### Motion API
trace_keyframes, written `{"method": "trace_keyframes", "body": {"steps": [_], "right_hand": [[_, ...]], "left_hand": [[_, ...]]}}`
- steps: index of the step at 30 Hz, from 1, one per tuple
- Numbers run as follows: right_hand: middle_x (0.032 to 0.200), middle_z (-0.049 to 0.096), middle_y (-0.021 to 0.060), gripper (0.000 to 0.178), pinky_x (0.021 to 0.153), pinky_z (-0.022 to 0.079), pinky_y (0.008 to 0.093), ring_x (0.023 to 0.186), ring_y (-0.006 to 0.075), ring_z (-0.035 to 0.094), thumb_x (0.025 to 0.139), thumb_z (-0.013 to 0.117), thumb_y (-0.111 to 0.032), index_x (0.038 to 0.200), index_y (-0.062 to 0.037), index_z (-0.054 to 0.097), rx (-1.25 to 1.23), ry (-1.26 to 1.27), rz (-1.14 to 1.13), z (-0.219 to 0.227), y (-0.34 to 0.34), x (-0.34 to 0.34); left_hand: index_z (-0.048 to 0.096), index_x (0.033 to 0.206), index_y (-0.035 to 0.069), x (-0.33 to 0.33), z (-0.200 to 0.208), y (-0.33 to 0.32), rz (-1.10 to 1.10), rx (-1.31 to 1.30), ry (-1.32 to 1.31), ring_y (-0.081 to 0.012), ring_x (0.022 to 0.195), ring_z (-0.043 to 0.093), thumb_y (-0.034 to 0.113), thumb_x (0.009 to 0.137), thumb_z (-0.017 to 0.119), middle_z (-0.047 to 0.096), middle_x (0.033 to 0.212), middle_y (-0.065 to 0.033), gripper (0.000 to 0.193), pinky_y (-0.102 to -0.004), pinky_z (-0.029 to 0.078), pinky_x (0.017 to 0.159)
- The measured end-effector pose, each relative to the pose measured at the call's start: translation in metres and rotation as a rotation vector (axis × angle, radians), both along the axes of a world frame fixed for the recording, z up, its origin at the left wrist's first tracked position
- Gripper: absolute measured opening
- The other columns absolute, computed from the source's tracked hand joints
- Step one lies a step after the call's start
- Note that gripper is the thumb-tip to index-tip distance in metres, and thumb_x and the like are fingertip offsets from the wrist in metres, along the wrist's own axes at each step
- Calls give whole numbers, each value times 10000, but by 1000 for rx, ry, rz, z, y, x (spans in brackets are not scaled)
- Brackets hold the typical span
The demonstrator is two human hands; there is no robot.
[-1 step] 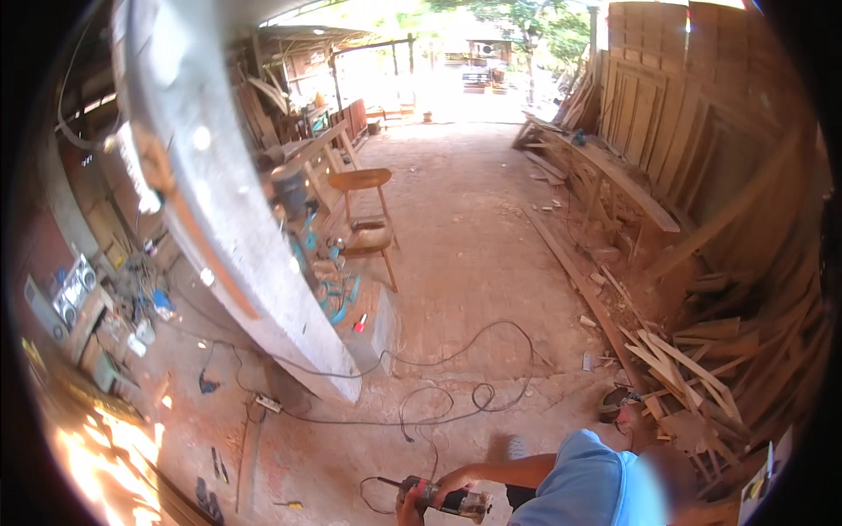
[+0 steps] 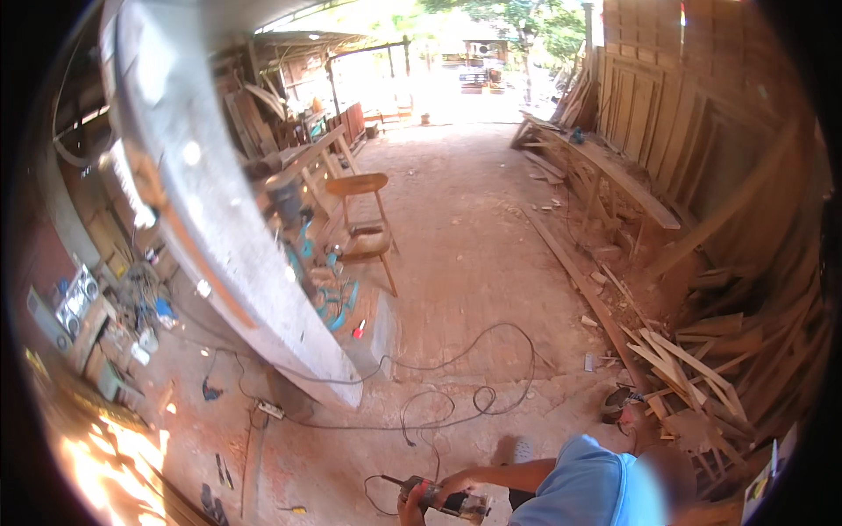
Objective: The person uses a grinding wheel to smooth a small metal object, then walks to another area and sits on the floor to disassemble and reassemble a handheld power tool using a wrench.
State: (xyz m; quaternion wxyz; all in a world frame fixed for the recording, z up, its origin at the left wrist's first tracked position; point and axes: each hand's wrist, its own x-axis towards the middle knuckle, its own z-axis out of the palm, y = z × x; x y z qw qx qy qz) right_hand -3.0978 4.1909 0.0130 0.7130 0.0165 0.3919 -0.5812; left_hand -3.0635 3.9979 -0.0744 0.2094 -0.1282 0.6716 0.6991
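Note:
Neither of my hands shows. At the lower edge, a co-worker in a light blue shirt (image 2: 574,486) bends over, one bare arm stretched to the left. The co-worker's hands hold a corded power tool (image 2: 474,507) with a dark and red body and a metal end; its exact kind is hard to make out. One co-worker's hand (image 2: 458,479) lies over the body, the other hand (image 2: 410,508) grips the cord end. A thin dark cable (image 2: 531,351) loops over the floor behind the tool. Near it lies a small yellow-handled tool (image 2: 298,509).
A thick pale pillar (image 2: 254,289) leans across the left. Behind it stands a wooden chair (image 2: 361,186). Scrap wood (image 2: 702,377) is heaped at the right, below a long plank bench (image 2: 614,175). A power strip (image 2: 270,409) and dark hand tools (image 2: 224,472) lie at lower left.
The whole view has shifted slightly, the pillar now a little farther left. The co-worker's hands stay on the power tool.

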Motion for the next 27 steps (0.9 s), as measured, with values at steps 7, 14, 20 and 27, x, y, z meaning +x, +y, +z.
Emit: {"method": "trace_keyframes", "body": {"steps": [7, 14, 20, 27], "right_hand": [[1051, 709, 158, 601, 809, 554, 441, 923, 337, 702, 763, 810, -300, 1251, -39, 576, 475, 786, -340, 27, 150, -16], [1062, 688, 217, 640, 838, 534, 499, 1001, 388, 672, 704, 820, -365, 1206, -61, 565, 831, 1135, -617, 99, 316, -40], [1080, 681, 222, 729, 888, 526, 499, 1046, 396, 658, 662, 834, -463, 1215, -79, 556, 1099, 1171, -208, 98, 435, -11], [1071, 707, 209, 761, 834, 556, 448, 1004, 343, 699, 600, 853, -410, 1193, -26, 572, 1465, 287, -828, -18, 518, 121]], "left_hand": [[684, 1167, -10, -72, 55, 179, 127, 234, 22, -120, 643, 623, 72, 924, 712, 697, 807, -72, 258, -273, 520, 568], [517, 1261, 13, -139, 182, 341, 119, 162, -8, -224, 1011, 601, 641, 816, 718, 612, 1189, -99, 795, -367, 487, 885], [545, 838, 148, -277, 224, 390, 520, 740, -366, -216, 716, 570, 668, 875, 631, 599, 740, -18, 528, -397, 475, 761], [548, 848, 199, -372, 163, 377, 669, 546, -245, -121, 735, 569, 506, 870, 719, 606, 779, 52, 353, -342, 458, 734]]}}
